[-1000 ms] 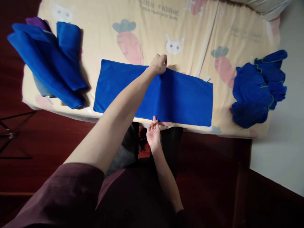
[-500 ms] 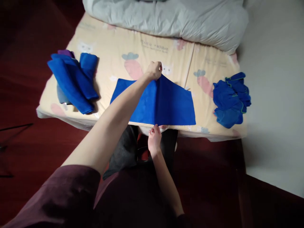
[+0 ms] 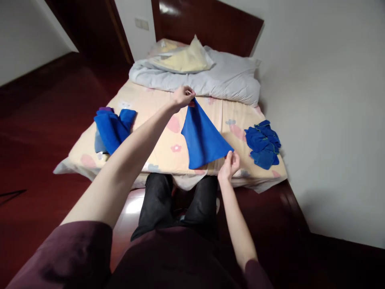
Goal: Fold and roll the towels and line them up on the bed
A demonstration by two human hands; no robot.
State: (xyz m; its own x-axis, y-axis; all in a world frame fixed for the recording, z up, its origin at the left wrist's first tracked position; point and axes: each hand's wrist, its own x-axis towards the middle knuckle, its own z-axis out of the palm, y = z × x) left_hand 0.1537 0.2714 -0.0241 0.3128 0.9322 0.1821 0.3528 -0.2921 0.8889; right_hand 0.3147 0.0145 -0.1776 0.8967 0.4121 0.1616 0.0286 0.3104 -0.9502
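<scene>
A blue cloth hangs between my two hands over the near half of the bed. My left hand pinches its upper corner, arm stretched far forward. Lower and to the right, my right hand grips another corner close to the bed's front edge. The cloth is raised in a slanting, roughly triangular shape, its lower part near the sheet; whether it touches cannot be told. To the left lie folded blue cloths, partly behind my left forearm. A crumpled heap of blue cloths with green edging lies to the right.
The bed sheet is pale with carrot and cat prints. A rolled grey quilt and a pale yellow pillow lie toward the dark headboard. A white wall stands close on the right.
The cloth was lying spread on the bed; now it is lifted and folded over. My right hand has moved right and up with its edge. The view has tilted up.
</scene>
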